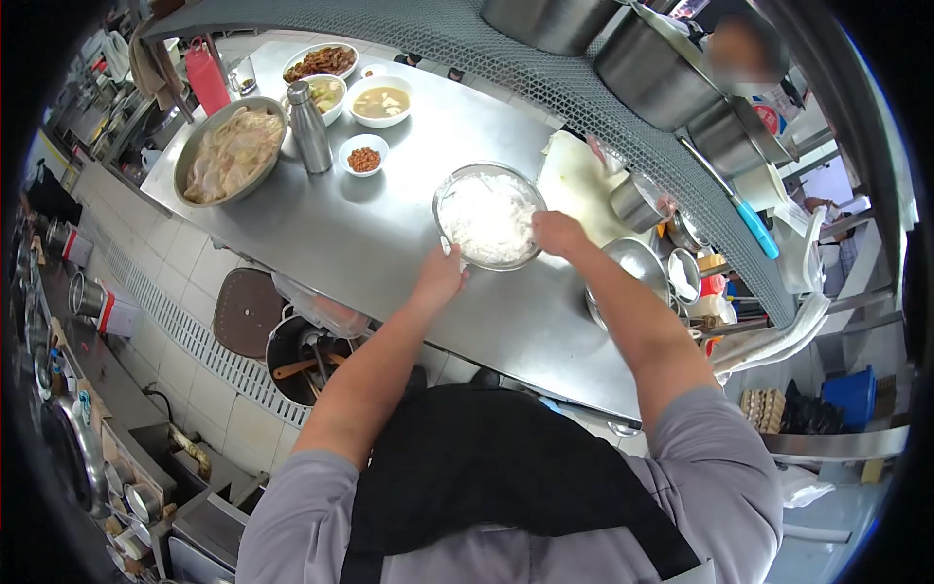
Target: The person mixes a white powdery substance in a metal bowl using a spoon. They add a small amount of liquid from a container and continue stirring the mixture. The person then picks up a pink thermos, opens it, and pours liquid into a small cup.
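Observation:
A round metal bowl (487, 266) filled with white rice or a similar white, flaky food (487, 215) is on or just above the steel table (350, 255). My right hand (558, 233) grips its right rim, the fingers partly hidden by the bowl's edge. At the lower left rim is my left hand (440, 276), closed around a small white utensil or handle (446, 247) whose far end cannot be made out. Left of the bowl stand a small white bowl of peanuts (363, 159) and a steel bottle (309, 131).
A large bowl of raw chicken (232, 152) and bowls of soup (380, 103) and browned food (321, 63) stand at the far left. On the right are a cutting board (573, 175), metal bowls (633, 264) and a mesh shelf (540, 80) with pots. Another person is behind the shelf.

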{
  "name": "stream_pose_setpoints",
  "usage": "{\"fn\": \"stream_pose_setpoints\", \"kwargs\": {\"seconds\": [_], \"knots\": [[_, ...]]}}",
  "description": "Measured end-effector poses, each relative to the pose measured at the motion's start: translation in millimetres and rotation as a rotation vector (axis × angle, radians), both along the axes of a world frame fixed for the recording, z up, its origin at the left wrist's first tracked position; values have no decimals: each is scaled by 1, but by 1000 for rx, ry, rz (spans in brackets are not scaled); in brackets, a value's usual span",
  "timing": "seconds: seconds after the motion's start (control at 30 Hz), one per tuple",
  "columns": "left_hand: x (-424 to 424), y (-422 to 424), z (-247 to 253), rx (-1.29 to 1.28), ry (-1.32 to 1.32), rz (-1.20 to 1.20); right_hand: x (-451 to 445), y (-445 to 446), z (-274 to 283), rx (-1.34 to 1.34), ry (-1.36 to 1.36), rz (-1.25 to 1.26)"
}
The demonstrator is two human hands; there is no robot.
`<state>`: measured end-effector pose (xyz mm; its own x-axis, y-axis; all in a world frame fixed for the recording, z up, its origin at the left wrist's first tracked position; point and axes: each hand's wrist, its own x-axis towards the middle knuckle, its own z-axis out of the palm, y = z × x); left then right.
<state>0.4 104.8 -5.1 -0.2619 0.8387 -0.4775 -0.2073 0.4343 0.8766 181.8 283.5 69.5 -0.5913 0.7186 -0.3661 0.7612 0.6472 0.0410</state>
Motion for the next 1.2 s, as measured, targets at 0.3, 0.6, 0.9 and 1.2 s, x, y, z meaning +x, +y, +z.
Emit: {"fn": "stream_pose_setpoints", "kwargs": {"seconds": [0.3,0.6,0.9,1.2], "knots": [[-5,3,-2,14,-88,40,-7,-48,31,36,326,-107],[-4,16,3,41,-232,119,31,-107,-34,324,351,-252],[-8,24,3,57,-172,133,30,-84,-31,339,212,-190],[-7,22,-4,43,-212,90,5,12,8,445,-59,164]]}}
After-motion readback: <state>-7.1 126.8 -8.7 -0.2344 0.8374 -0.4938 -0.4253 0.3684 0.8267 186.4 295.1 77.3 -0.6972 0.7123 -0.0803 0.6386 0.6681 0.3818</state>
